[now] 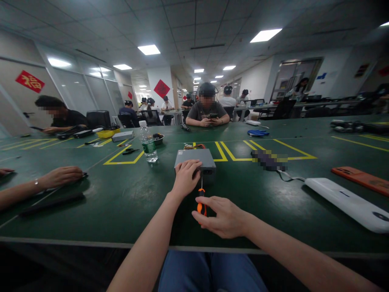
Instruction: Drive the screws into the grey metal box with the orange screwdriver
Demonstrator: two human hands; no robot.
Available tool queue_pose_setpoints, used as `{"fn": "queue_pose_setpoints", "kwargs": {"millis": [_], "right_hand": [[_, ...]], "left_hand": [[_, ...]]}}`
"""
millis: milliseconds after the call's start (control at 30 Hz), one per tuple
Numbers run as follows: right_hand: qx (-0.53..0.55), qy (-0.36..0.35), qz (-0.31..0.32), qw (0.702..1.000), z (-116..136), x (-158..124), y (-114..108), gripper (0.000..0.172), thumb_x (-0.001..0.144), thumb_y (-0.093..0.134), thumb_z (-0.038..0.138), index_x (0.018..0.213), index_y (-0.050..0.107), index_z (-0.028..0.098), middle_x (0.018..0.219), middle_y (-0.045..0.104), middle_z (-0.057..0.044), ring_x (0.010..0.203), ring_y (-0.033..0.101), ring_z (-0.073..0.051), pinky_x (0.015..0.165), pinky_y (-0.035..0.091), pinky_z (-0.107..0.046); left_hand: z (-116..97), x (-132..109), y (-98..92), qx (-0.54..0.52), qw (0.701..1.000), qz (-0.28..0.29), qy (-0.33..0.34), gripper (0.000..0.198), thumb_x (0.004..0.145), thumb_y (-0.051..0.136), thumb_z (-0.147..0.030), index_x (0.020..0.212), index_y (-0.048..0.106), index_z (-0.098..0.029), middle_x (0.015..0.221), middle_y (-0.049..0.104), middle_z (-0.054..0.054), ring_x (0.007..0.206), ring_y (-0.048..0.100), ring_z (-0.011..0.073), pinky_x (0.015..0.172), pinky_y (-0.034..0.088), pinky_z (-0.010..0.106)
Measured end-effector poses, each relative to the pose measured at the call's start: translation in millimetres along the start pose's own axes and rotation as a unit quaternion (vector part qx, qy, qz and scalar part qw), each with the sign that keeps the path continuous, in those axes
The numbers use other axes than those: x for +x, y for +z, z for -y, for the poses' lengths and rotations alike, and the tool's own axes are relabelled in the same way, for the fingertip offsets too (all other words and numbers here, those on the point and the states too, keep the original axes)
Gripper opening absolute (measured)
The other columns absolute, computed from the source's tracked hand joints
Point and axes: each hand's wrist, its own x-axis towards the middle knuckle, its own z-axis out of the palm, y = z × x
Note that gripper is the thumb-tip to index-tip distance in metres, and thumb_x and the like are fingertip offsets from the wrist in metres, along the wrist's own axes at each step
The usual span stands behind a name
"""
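A grey metal computer power supply (199, 155) sits on the green table in front of me, its socket side facing me and a bundle of coloured wires behind it. My left hand (186, 176) grips it at the near left, fingers across the top and thumb bent down at the front. An orange and black screwdriver (199, 207) points away from me, its thin shaft reaching the front face of the box. Around its handle are the thumb and forefinger of my right hand (223, 215). Where the screwdriver's tip meets the box is too small to make out.
A water bottle (148, 142) stands left of the box, near a round bowl (158, 139). To the right lie a white power bank (346, 202) with a cable and an orange phone (361, 178). Another person's hand (63, 176) rests at the left; someone sits opposite.
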Motion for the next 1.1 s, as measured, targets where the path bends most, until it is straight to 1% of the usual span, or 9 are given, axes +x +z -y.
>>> {"fn": "queue_pose_setpoints", "kwargs": {"millis": [233,467,533,633,733,833,967,1033,1100], "right_hand": [[-0.001,0.001,-0.055,0.998,0.0,-5.6,4.8,0.015,0.081,0.051,0.025,0.091,0.047,0.015,0.104,0.059,-0.014,0.063,0.053,-0.013,0.057,0.044,-0.028],[0.012,0.019,-0.021,1.0,-0.6,-0.4,-3.2,0.029,0.087,0.042,0.026,0.114,0.046,0.015,0.109,0.055,-0.017,0.092,0.057,-0.019,0.072,0.047,-0.03],[-0.003,0.018,-0.023,1.0,-0.1,0.7,-4.0,0.027,0.087,0.043,0.027,0.11,0.049,0.016,0.105,0.057,-0.016,0.084,0.059,-0.018,0.068,0.047,-0.029],[-0.011,0.016,-0.047,0.999,0.2,-0.5,-1.9,0.018,0.084,0.049,0.028,0.095,0.052,0.014,0.1,0.06,-0.014,0.07,0.057,-0.015,0.063,0.046,-0.028],[-0.005,0.021,-0.045,0.999,0.2,-2.8,1.3,0.014,0.082,0.05,0.028,0.086,0.051,0.014,0.102,0.061,-0.013,0.066,0.055,-0.013,0.061,0.045,-0.028],[0.002,0.024,-0.006,1.0,0.4,-2.5,1.5,0.021,0.085,0.048,0.032,0.097,0.052,0.015,0.104,0.06,-0.012,0.069,0.056,-0.014,0.064,0.046,-0.029],[0.013,0.02,0.019,1.0,1.0,0.7,-0.8,0.033,0.087,0.043,0.031,0.115,0.047,0.016,0.109,0.055,-0.015,0.089,0.057,-0.019,0.073,0.046,-0.031],[0.007,0.017,0.014,1.0,1.2,0.6,-0.1,0.03,0.086,0.044,0.029,0.112,0.049,0.014,0.106,0.056,-0.015,0.087,0.057,-0.018,0.071,0.046,-0.03],[-0.001,0.014,0.003,1.0,1.1,-1.2,2.0,0.025,0.085,0.046,0.03,0.103,0.051,0.014,0.106,0.058,-0.015,0.076,0.057,-0.015,0.066,0.045,-0.029]], "left_hand": [[2.3,1.8,-1.1,-0.009,1.0,0.003,0.001,0.029,0.081,0.05,-0.021,0.109,0.055,-0.028,0.119,0.058,-0.001,0.112,0.046,0.018,0.094,0.026,0.037],[4.6,2.9,0.5,-0.013,1.0,-0.003,-0.006,0.029,0.08,0.052,-0.021,0.108,0.056,-0.028,0.116,0.059,-0.002,0.11,0.047,0.0177,0.094,0.027,0.036],[4.7,3.0,1.0,-0.009,1.0,-0.002,-0.011,0.029,0.08,0.052,-0.022,0.108,0.056,-0.029,0.117,0.059,-0.002,0.11,0.046,0.018,0.094,0.027,0.036],[4.4,2.9,1.4,-0.002,1.0,-0.003,-0.014,0.03,0.08,0.052,-0.023,0.109,0.056,-0.029,0.117,0.058,-0.001,0.11,0.046,0.018,0.094,0.027,0.037],[4.2,2.7,1.5,0.0,1.0,-0.006,-0.015,0.029,0.08,0.052,-0.023,0.108,0.056,-0.029,0.117,0.058,-0.002,0.11,0.047,0.0177,0.093,0.027,0.036],[4.2,2.4,1.6,-0.002,1.0,-0.005,-0.015,0.028,0.079,0.053,-0.023,0.107,0.056,-0.028,0.117,0.059,-0.002,0.109,0.047,0.0177,0.093,0.027,0.036],[4.3,2.0,1.9,-0.007,1.0,-0.012,-0.01,0.028,0.079,0.053,-0.022,0.106,0.055,-0.028,0.117,0.059,-0.003,0.109,0.047,0.0172,0.093,0.027,0.036],[4.2,2.1,2.0,-0.006,1.0,-0.011,-0.011,0.028,0.079,0.054,-0.023,0.106,0.055,-0.028,0.117,0.058,-0.002,0.109,0.047,0.0173,0.093,0.027,0.036],[4.1,2.1,2.2,-0.005,1.0,-0.009,-0.013,0.028,0.079,0.054,-0.023,0.107,0.055,-0.028,0.117,0.058,-0.002,0.11,0.047,0.0175,0.094,0.027,0.036]]}}
